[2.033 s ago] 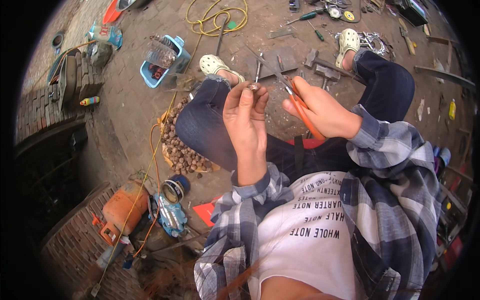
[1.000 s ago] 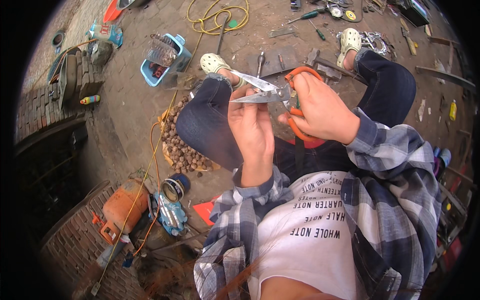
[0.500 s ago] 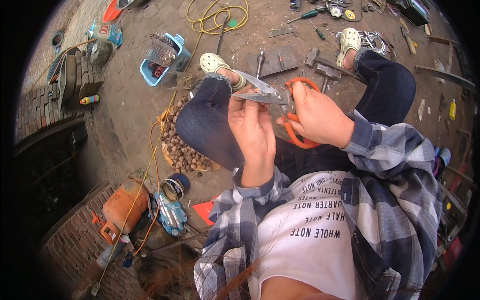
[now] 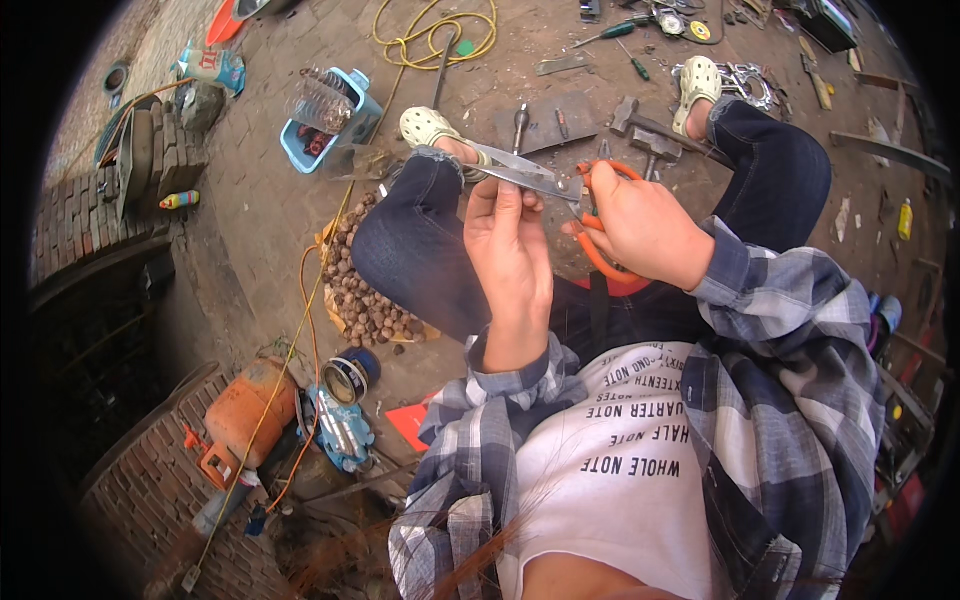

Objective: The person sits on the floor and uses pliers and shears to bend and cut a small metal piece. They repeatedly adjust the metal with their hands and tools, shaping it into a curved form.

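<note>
A pair of large scissors [image 4: 541,183] with orange handles and bare metal blades is held above my lap, its tips pointing left. My right hand [image 4: 652,230] is closed around the handles. With palm turned up, my left hand [image 4: 510,245] pinches at the blades, thumb and fingertips against the metal. Whether something small also sits between those fingers I cannot make out. The two blades lie nearly together. Beyond my hands, a dark metal plate [image 4: 570,110] lies on the ground between my feet, with hammers [image 4: 655,145] to its right.
Left of my knee is a heap of walnut-like round things [image 4: 365,300]. A blue basket [image 4: 365,110] with a clear plastic bottle stands farther out. An orange gas cylinder [image 4: 250,405] lies at the lower left. Screwdrivers [image 4: 612,32] and a yellow hose [image 4: 470,45] are at the far side.
The scissor blades were spread apart and have swung nearly together. My left fingers have shifted slightly right along the blades; my right hand has moved a little down and right.
</note>
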### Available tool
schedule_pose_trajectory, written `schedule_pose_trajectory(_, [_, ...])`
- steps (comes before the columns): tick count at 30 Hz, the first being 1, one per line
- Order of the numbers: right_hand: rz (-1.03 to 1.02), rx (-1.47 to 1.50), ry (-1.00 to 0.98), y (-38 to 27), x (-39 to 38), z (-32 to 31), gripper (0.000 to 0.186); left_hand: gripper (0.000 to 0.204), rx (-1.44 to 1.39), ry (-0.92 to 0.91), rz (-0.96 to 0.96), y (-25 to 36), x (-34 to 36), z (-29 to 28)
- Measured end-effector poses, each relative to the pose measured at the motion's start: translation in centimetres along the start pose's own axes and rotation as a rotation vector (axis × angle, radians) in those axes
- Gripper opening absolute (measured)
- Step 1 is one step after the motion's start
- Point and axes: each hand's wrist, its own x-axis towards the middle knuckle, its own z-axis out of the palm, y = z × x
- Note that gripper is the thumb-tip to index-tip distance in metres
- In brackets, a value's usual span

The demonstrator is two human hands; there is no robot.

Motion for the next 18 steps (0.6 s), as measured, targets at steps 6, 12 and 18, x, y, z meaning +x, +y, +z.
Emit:
schedule_pose_trajectory(6, [-0.174,0.016,0.173,0.1,-0.2,-0.5,0.058,0.01,-0.029,0.085,-0.046,-0.1,-0.3,0.8])
schedule_pose_trajectory(12, [-0.127,0.075,0.132,-0.2,-0.1,-0.4,0.059,0.011,0.018,0.074,0.016,-0.2,-0.4,1.2])
schedule_pose_trajectory(18, [-0.119,0.068,0.131,-0.1,-0.1,0.4,0.06,0.012,0.019,0.103,-0.011,-0.7,-0.5,0.4])
